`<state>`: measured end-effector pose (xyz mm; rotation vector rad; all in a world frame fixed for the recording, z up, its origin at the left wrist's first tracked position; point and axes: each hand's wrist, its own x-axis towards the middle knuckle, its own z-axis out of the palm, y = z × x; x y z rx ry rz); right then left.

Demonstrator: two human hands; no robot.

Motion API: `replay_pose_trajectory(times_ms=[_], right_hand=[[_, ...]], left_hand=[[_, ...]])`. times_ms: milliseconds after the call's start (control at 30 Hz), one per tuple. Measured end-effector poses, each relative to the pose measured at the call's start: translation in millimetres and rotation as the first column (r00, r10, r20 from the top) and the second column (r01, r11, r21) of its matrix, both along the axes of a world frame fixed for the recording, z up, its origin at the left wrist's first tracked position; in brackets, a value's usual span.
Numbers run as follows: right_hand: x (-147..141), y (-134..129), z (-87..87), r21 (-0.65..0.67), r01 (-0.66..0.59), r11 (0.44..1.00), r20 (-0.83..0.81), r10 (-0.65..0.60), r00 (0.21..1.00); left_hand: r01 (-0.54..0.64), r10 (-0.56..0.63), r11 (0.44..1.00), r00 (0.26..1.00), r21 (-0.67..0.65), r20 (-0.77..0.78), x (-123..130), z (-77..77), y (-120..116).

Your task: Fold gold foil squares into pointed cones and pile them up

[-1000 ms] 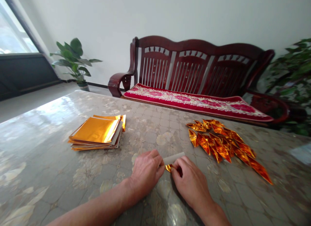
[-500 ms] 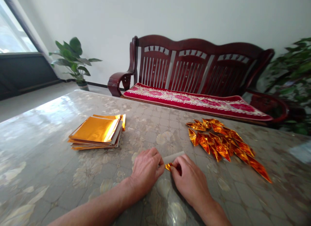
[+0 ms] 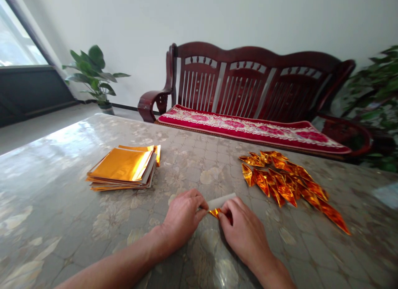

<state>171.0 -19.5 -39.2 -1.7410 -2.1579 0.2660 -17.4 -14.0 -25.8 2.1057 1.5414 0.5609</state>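
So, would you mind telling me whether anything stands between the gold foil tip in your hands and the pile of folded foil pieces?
Your right hand does, pinching the gold foil tip; past it lies only the patterned table cover before the folded foil pieces.

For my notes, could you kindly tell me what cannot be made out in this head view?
In the head view:
Foil strip: partly hidden by the left hand and right hand.
Stacked gold sheets: too thin to count.
Folded gold pieces: overlapping, hiding the lower ones.
Plant at right: cut off by the right edge.
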Motion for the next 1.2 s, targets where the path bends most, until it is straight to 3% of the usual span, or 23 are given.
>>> replay_pose_trajectory(times_ms=[1200], right_hand=[[-0.5,-1.4,0.4,0.037,-0.024,0.999,0.04,0.023,0.999]], left_hand=[[-0.013,0.038,0.994,0.976,0.112,-0.216,11.5,-0.2,-0.2]])
